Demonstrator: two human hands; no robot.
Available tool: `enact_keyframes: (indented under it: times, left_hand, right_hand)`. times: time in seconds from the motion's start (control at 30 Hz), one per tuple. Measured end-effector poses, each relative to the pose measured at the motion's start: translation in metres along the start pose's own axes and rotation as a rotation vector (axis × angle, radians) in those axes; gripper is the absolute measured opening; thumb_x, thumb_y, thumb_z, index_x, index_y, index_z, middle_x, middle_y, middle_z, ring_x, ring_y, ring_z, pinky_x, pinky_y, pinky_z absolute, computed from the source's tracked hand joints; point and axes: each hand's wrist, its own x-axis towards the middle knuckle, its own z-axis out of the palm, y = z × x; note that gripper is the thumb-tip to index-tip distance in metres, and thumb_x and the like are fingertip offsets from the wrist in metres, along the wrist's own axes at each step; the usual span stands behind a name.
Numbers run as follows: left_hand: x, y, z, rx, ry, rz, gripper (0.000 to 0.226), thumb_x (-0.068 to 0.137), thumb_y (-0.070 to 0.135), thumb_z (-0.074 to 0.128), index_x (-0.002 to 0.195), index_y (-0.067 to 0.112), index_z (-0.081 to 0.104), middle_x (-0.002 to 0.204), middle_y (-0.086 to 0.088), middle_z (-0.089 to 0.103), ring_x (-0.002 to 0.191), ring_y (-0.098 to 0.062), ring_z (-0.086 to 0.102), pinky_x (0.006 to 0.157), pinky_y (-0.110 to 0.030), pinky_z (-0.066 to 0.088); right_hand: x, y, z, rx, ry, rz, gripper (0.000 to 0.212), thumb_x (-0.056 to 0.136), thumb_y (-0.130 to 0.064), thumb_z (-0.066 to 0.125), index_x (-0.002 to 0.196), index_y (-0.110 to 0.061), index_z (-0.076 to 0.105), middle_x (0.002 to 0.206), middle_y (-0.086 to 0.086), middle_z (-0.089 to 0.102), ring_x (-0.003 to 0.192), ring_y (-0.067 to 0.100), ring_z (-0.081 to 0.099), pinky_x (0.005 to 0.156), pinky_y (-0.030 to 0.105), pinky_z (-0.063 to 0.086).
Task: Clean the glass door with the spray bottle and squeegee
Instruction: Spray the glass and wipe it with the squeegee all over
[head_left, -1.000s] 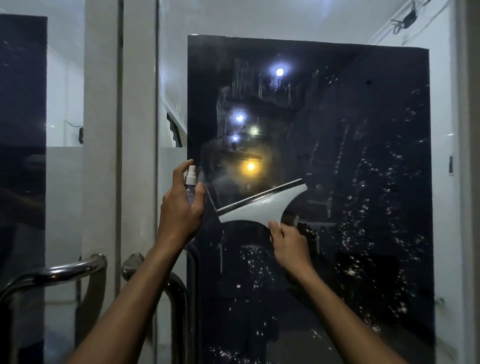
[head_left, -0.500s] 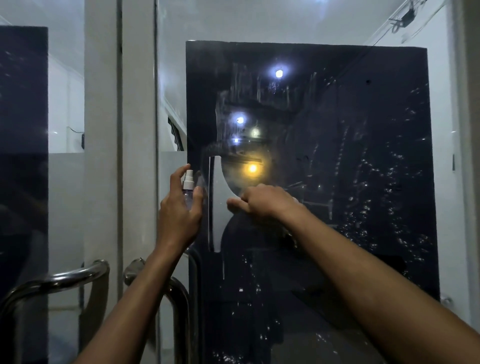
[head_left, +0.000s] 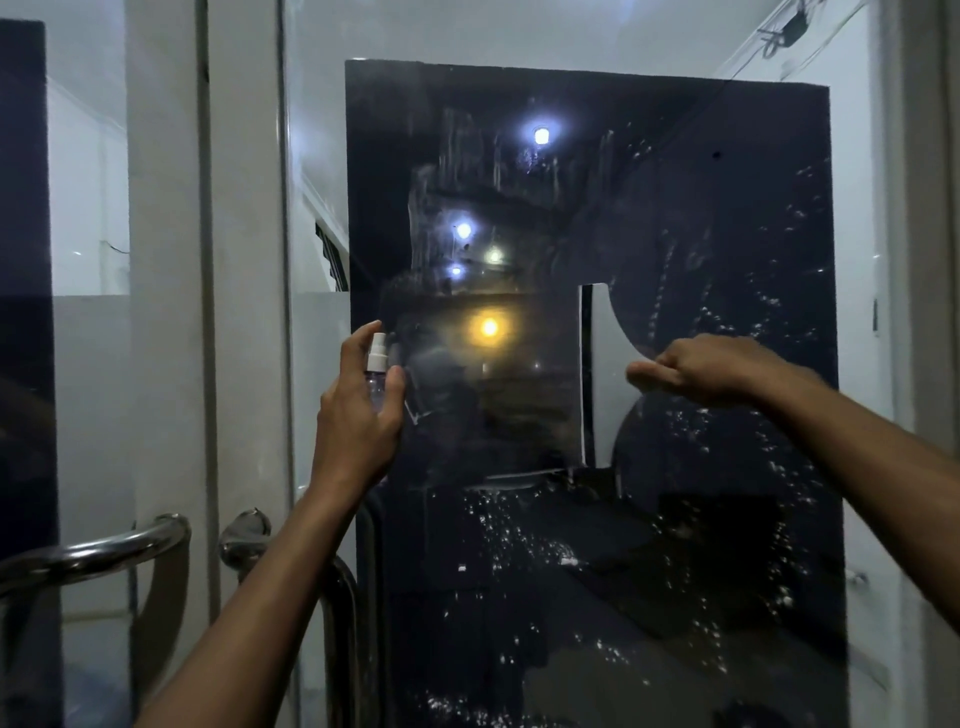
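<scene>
Wet droplets across glass door; right hand gripping upright squeegee, left hand holding spray bottle; streak risk from uneven blade pressure.

No readable text, labels, brands or numbers anywhere. Spray bottle shows no legible label; squeegee, to the right of the bottle, is plain white with no markings. Glass door behind the bottle carries only droplets and light reflections, no signs or stickers.
</scene>
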Motion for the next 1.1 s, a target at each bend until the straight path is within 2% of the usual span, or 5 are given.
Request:
enact_keyframes:
  times: [0.17,0.3,0.5,0.67,1.1]
  left_hand:
    - [0.000,0.010,-0.006,0.000,0.016,0.021,0.044,0.103,0.037,0.049,0.144,0.041,0.034,0.089,0.001,0.064,0.069,-0.017,0.064,0.064,-0.042,0.056]
    - [0.003,0.010,-0.018,-0.019,0.030,-0.012,0.045,0.104,0.033,0.049,0.145,0.042,0.034,0.100,-0.003,0.070,0.079,-0.024,0.069,0.071,-0.049,0.059]
    - [0.003,0.006,-0.032,0.004,0.054,0.016,0.044,0.105,0.028,0.050,0.146,0.038,0.036,0.086,0.001,0.061,0.067,-0.016,0.058,0.064,-0.032,0.046]
    - [0.003,-0.001,-0.037,0.018,0.069,0.006,0.045,0.104,0.029,0.050,0.146,0.038,0.037,0.077,0.012,0.058,0.055,-0.007,0.060,0.050,-0.015,0.044]
    - [-0.007,-0.005,-0.030,-0.012,0.024,-0.037,0.044,0.105,0.031,0.050,0.146,0.038,0.035,0.099,-0.010,0.067,0.077,-0.029,0.064,0.072,-0.049,0.057]
  right_hand:
    - [-0.009,-0.020,-0.005,0.161,0.075,-0.073,0.066,0.088,-0.082,0.022,0.102,-0.043,0.073,0.101,-0.008,0.073,0.090,0.016,0.065,0.081,0.039,0.052]
    - [0.000,-0.078,-0.018,0.637,0.225,-0.163,0.049,0.103,-0.054,0.040,0.061,-0.031,0.053,0.064,-0.010,0.053,0.059,0.008,0.048,0.062,0.030,0.038]
    - [0.037,-0.185,-0.047,1.321,0.278,-0.051,0.045,0.106,-0.038,0.041,0.067,-0.018,0.052,0.059,0.001,0.049,0.053,0.020,0.048,0.055,0.031,0.039]
    - [0.044,-0.214,-0.020,1.253,0.321,0.099,0.044,0.105,-0.043,0.039,0.080,-0.013,0.060,0.081,0.012,0.061,0.077,0.029,0.059,0.070,0.040,0.047]
    - [-0.045,-0.161,0.124,1.011,0.236,0.060,0.057,0.104,-0.049,0.041,0.072,-0.006,0.058,0.066,0.008,0.062,0.061,0.018,0.056,0.059,0.034,0.040]
